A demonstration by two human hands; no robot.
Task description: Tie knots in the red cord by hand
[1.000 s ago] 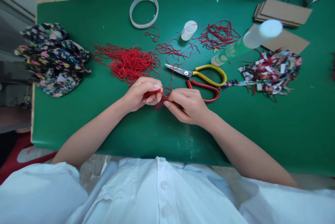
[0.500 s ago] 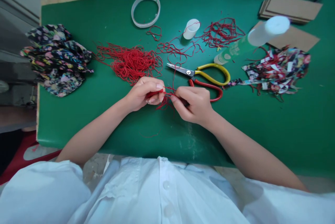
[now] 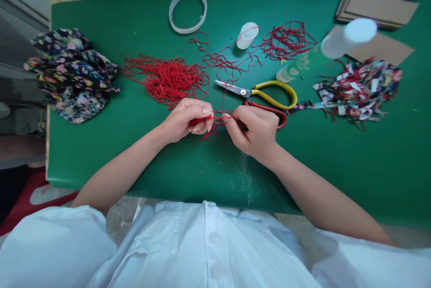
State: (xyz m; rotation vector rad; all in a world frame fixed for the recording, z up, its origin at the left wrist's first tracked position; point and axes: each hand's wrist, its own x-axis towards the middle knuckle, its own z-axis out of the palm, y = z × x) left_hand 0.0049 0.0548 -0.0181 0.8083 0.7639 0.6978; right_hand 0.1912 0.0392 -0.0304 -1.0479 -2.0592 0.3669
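Red cord (image 3: 218,117) runs between my two hands over the green table. My left hand (image 3: 190,117) pinches a bunch of it between thumb and fingers, with part of the bunch hidden in the palm. Thumb and forefinger of my right hand (image 3: 254,126) are closed on strands of the same cord. Just beyond my left hand lies a loose pile of red cord (image 3: 173,79). Scissors (image 3: 249,93) with one yellow and one red handle lie spread behind my right hand, which partly covers the red handle. Short red ends (image 3: 211,133) hang below my fingers.
Floral fabric (image 3: 72,75) lies bunched at left. Farther back are a tape ring (image 3: 187,11), a white cup (image 3: 248,35) and a darker red cord tangle (image 3: 288,41). At right stand a green-and-white bottle (image 3: 326,50), fabric scraps (image 3: 365,90) and stacked cardboard (image 3: 379,7).
My right hand has shifted slightly right, away from the left, drawing the cord between them. My left hand stays almost in place.
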